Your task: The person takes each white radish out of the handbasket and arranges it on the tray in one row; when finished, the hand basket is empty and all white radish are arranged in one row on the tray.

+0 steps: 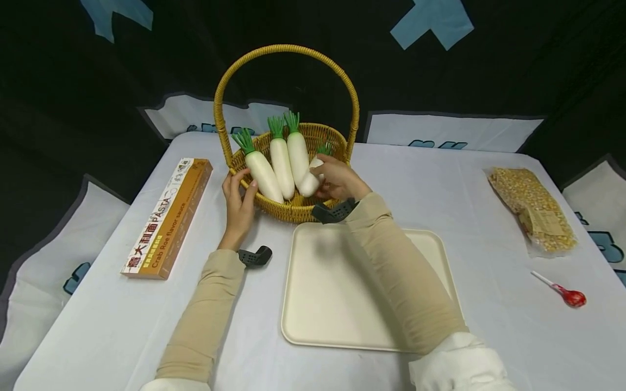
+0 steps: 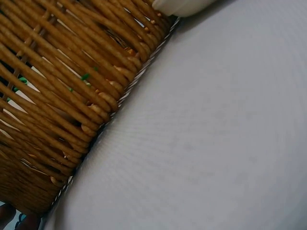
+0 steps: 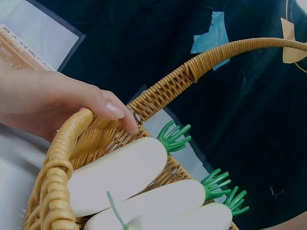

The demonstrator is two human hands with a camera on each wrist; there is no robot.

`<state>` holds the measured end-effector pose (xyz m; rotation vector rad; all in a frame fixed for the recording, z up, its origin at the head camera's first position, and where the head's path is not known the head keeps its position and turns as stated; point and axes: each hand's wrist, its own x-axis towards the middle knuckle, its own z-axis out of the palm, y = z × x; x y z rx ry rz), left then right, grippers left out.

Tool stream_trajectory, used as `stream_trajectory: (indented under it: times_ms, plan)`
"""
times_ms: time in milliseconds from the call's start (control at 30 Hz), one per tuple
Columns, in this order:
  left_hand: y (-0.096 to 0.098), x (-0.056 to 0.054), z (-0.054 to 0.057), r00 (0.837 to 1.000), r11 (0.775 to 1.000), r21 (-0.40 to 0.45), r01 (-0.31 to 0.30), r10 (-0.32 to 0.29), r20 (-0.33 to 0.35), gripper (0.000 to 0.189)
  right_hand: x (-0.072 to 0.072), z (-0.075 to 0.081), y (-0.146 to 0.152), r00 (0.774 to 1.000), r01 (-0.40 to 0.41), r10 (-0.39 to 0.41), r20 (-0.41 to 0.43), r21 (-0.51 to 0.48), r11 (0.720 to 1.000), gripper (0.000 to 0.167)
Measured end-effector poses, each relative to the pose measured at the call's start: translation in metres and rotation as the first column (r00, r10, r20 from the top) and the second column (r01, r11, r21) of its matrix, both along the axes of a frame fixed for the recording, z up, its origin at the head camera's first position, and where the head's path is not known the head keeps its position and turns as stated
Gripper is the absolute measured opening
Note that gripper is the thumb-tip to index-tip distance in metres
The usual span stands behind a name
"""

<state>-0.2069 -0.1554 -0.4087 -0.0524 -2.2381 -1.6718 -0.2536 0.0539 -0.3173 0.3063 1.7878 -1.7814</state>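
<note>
A yellow-brown wicker basket (image 1: 280, 212) with a tall arched handle stands at the back of the table. My left hand (image 1: 238, 205) grips its left rim, with fingertips over the edge, as the right wrist view also shows. Inside lean white radishes with green tops: a left one (image 1: 264, 177), a middle one (image 1: 281, 167) and another (image 1: 297, 154) beside it. On the basket's right side my right hand (image 1: 340, 180) holds a fourth, smaller-looking white radish (image 1: 309, 183), partly covered by the fingers. The left wrist view mostly shows the woven basket wall (image 2: 62, 81).
In front of the basket lies a cream tray (image 1: 337, 293), partly under my right forearm. A pasta box (image 1: 168, 217) lies on the left. On the right are a bag of corn kernels (image 1: 533, 206) and a red lollipop (image 1: 573, 297). Dark cloth hangs behind the table.
</note>
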Motion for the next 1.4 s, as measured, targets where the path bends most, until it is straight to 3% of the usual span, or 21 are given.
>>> stream_trajectory:
  times_ms: [300, 500, 667, 833, 1033, 1133, 1267, 1400]
  plan:
    - [0.001, -0.002, -0.002, 1.0, 1.0, 0.001, -0.011, 0.012, -0.017, 0.04, 0.009, -0.002, 0.009, 0.991, -0.061, 0.045, -0.129, -0.124, 0.99, 0.059]
    - [0.001, -0.003, 0.0, 0.999, 1.0, -0.011, -0.023, 0.022, -0.035, 0.039, 0.027, 0.004, 0.017, 0.97, -0.124, 0.076, -0.232, -0.202, 0.972, 0.056]
    - [0.001, -0.003, 0.001, 0.999, 1.0, -0.014, -0.027, 0.026, -0.035, 0.039, 0.056, 0.008, 0.023, 0.923, -0.224, 0.146, -0.355, -0.189, 0.956, 0.055]
    - [0.0, -0.004, -0.001, 0.999, 1.0, -0.01, -0.028, 0.028, -0.025, 0.038, 0.096, 0.007, 0.029, 0.867, -0.299, 0.243, -0.435, -0.064, 0.952, 0.056]
    - [0.0, -0.003, -0.001, 0.999, 0.999, -0.018, -0.035, 0.034, -0.012, 0.039, 0.142, -0.009, 0.033, 0.815, -0.354, 0.34, -0.469, 0.061, 0.933, 0.056]
    - [0.0, -0.003, -0.001, 0.999, 0.999, -0.019, -0.034, 0.034, -0.01, 0.039, 0.161, -0.021, 0.033, 0.797, -0.382, 0.361, -0.485, 0.058, 0.922, 0.057]
    - [0.001, -0.003, -0.001, 1.0, 0.999, -0.017, -0.027, 0.027, -0.01, 0.039, 0.18, -0.035, 0.033, 0.76, -0.42, 0.387, -0.523, 0.06, 0.906, 0.057]
    - [0.0, -0.003, -0.001, 1.0, 0.999, -0.021, -0.03, 0.029, -0.011, 0.039, 0.188, -0.047, 0.03, 0.738, -0.43, 0.419, -0.529, 0.111, 0.896, 0.056]
